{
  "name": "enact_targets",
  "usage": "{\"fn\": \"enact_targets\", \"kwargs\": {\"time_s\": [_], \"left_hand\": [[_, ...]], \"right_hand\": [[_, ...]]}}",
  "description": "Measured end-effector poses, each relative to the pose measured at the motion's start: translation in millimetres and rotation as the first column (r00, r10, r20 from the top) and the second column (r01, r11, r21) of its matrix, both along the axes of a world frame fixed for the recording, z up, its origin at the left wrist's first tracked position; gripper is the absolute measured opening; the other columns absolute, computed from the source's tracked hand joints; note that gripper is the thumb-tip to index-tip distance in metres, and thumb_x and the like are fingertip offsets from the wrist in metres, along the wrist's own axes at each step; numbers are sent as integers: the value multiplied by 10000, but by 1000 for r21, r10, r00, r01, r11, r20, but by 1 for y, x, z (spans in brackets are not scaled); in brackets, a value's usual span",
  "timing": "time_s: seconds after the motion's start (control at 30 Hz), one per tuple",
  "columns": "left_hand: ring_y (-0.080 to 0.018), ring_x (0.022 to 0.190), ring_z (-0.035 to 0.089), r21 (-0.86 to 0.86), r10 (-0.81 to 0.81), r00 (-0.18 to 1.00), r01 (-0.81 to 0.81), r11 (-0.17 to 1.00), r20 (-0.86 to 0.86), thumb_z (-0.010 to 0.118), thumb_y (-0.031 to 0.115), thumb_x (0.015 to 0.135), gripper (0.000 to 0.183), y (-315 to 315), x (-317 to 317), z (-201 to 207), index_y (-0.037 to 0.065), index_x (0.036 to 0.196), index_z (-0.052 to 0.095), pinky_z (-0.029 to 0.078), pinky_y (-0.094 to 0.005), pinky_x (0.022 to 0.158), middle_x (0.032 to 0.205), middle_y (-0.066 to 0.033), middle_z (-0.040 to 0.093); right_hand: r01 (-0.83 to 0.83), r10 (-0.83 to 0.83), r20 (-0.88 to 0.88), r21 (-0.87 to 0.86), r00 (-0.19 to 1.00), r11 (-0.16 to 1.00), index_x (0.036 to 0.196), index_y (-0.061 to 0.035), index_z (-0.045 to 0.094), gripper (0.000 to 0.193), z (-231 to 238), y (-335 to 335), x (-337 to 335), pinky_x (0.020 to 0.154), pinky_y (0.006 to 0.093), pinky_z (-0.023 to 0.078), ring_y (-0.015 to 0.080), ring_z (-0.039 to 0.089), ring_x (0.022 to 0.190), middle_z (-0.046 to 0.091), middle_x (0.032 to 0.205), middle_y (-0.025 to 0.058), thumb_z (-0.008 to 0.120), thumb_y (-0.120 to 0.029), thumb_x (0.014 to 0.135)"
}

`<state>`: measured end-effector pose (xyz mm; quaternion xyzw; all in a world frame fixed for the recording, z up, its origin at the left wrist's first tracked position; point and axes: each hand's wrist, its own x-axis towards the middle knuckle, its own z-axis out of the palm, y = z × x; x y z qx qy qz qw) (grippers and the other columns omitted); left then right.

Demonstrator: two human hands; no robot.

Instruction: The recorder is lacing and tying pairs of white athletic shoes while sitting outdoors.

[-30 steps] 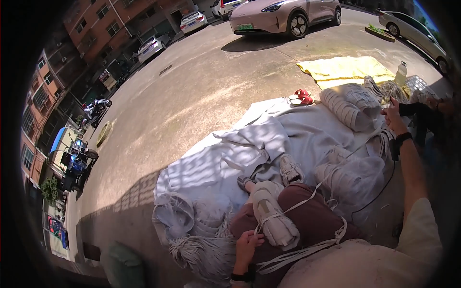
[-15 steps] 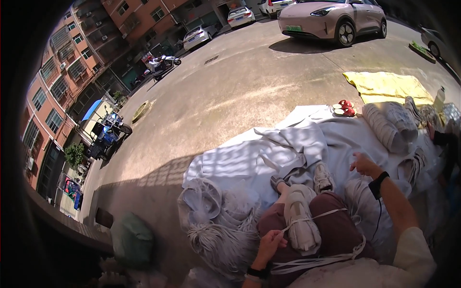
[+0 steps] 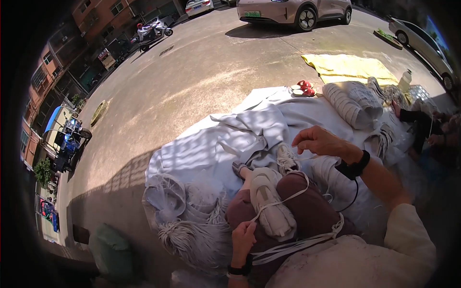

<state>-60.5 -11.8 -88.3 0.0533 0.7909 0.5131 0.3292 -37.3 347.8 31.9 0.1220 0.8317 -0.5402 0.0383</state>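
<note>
Low in the frame, left of centre, the left hand [image 3: 243, 236] curls shut on white cords [image 3: 288, 246] running across the lap. At centre a white bundle [image 3: 270, 204] lies on the thighs. To its upper right, the right hand [image 3: 321, 141] seems to pinch a thin cord [image 3: 294, 192] above the pale sheet [image 3: 201, 153].

R hand [image 3: 321, 141] pinches white cord [image 3: 281, 199]; L hand [image 3: 243, 235] grips cord by lap.
</note>
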Motion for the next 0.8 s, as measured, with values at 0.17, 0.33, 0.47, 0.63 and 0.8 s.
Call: {"fn": "enact_targets", "kwargs": {"time_s": [0.17, 0.33, 0.47, 0.63, 0.8], "left_hand": [[-28, 454, 438, 109, -9, 993, 22, 994, -118, 565, 194, 926, 212, 1, 10, 11, 5, 975, 649, 347, -204, 427, 604, 31, 508], [-141, 596, 577, 85, -61, 971, 83, 993, -233, 546, 166, 921, 177, 18, 14, 6, 2, 925, 614, 457, -289, 544, 719, -68, 605], [-291, 716, 612, -84, -194, 676, 193, 978, -711, 532, 128, 902, 140, 23, 9, -5, 1, 903, 591, 476, -375, 638, 841, -151, 625], [-382, 781, 583, -111, -185, 719, 150, 982, -670, 547, 117, 886, 110, 38, 3, -3, 12, 893, 578, 455, -430, 676, 869, -194, 604], [-382, 796, 577, -139, -192, 812, 137, 981, -551, 556, 110, 880, 105, 43, -3, 0, 5, 878, 568, 451, -431, 691, 865, -197, 599]], "right_hand": [[-115, 121, 36, -127, 992, 985, 963, -4, 652, 153, -9, -40, 75, 664, 219, 451, 59, 589, 758, 661, 788, 13, 578, -78, 852], [-146, 146, -8, -99, 989, 984, 944, -3, 636, 137, -50, -87, 99, 659, 280, 464, 146, 601, 714, 658, 797, 72, 580, -74, 842], [-199, 238, -277, 162, 931, 967, 915, -15, 620, 118, -75, -126, 86, 672, 383, 475, 320, 598, 727, 612, 810, 143, 556, -82, 843], [-132, 214, -188, 372, 959, 919, 893, -16, 621, 98, -98, -140, 57, 678, 392, 467, 322, 580, 747, 559, 852, 129, 567, -81, 842], [20, 112, -291, 415, 950, 910, 859, -6, 612, 106, -124, -126, 30, 687, 408, 470, 336, 578, 754, 549, 803, 153, 546, -82, 826]]}}
